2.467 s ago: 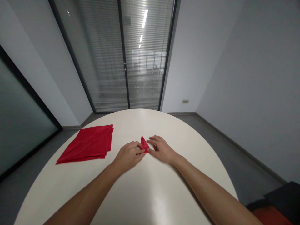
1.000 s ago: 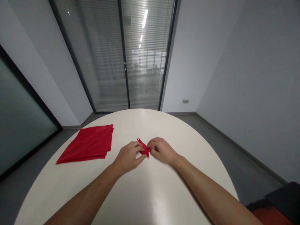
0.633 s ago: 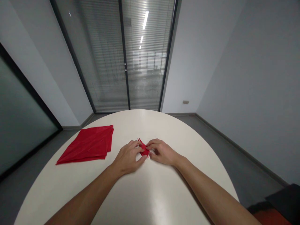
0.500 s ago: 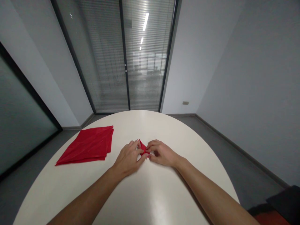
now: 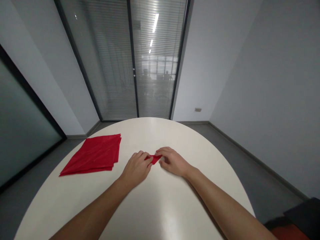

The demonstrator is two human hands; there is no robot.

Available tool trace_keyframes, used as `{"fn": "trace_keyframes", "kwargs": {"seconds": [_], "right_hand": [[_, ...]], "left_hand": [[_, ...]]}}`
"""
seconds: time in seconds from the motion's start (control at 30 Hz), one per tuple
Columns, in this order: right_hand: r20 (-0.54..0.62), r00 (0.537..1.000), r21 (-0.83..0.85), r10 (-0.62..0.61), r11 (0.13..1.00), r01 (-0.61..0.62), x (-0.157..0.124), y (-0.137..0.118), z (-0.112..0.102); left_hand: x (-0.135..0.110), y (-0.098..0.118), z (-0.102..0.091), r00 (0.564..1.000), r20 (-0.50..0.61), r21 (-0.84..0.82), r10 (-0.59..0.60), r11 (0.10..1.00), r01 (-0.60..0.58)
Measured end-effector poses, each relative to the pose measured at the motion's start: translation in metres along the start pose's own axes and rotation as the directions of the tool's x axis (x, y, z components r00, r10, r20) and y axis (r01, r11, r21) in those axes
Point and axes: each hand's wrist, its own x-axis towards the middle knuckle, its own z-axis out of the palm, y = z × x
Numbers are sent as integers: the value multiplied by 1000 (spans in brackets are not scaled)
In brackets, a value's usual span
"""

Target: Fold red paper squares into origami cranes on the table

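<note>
A small folded piece of red paper (image 5: 155, 158) lies on the white round table (image 5: 155, 206), mostly hidden between my two hands. My left hand (image 5: 136, 167) has its fingers curled and pressed down on the paper's left end. My right hand (image 5: 171, 160) covers its right end, fingers bent and pinching it flat against the tabletop. Only a thin red sliver shows between the fingertips.
A stack of red paper sheets (image 5: 93, 157) lies on the table to the left. Glass doors with blinds (image 5: 132, 60) stand beyond the table's far edge. A dark and red object (image 5: 295, 223) sits at the lower right, off the table.
The small red paper stood up with a point showing between my fingers; now it is pressed flat. Both hands have stayed close together at the same spot.
</note>
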Motion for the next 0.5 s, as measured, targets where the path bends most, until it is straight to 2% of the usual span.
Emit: {"fn": "trace_keyframes", "kwargs": {"seconds": [0.13,0.33,0.5], "right_hand": [[-5,999,-32,48,998,-48,-2,7,2],[31,991,12,134,991,-134,-1,4,0],[37,977,107,209,971,-212,-1,2,1]], "left_hand": [[-1,-4,6,1000,-26,-51,12,999,-14],[-1,-6,11,998,-59,-120,-37,992,29],[-1,-5,10,998,-31,-127,-62,990,57]]}}
